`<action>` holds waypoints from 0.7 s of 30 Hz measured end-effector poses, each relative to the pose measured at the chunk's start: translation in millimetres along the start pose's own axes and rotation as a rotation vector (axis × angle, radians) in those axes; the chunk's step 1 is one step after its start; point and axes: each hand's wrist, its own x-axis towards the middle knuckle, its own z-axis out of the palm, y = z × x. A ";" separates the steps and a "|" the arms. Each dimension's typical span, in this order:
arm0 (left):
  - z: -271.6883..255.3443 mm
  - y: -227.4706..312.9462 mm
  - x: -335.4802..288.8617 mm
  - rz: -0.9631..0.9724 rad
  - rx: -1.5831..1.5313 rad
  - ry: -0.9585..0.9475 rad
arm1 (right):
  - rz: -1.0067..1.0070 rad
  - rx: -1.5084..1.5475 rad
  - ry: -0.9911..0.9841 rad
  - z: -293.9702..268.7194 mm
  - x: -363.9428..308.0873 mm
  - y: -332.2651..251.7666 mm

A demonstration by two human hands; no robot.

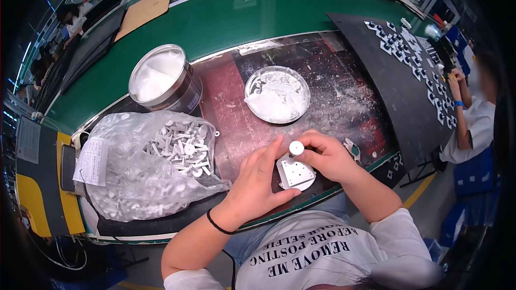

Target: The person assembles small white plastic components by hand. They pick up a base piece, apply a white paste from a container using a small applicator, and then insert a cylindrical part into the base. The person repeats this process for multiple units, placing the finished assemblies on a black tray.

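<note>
My right hand (325, 157) pinches a small white pin with a round disc head (296, 148) between thumb and fingers. The pin stands above the far end of a white plate-like part (295, 172), which has small dark holes and a rounded near edge. Whether the pin touches the plate is hidden by my fingers. My left hand (258, 180) closes round the plate's left side, its thumb at the near edge and its fingers stretched toward the far corner. Left of it lies a clear plastic bag (123, 172) of similar white disc-headed pins (188, 147).
A round metal tray (277, 120) with clear film stands beyond my hands. Farther left is a metal tin (183, 88) lined with white plastic. On the right, a black board (365, 59) carries several white-and-black parts (400, 48); a co-worker's hands (457, 80) are beside it.
</note>
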 end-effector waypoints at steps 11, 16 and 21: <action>0.8 -1.0 0.4 0.000 -0.009 -0.001 | -0.003 0.026 -0.015 -0.4 0.9 0.3; 0.5 -0.6 0.1 0.001 -0.014 -0.007 | -0.079 -0.078 -0.057 -4.0 2.8 -2.3; 1.2 -0.8 0.5 0.003 -0.031 -0.012 | -0.158 -0.155 -0.088 -7.5 5.3 -3.3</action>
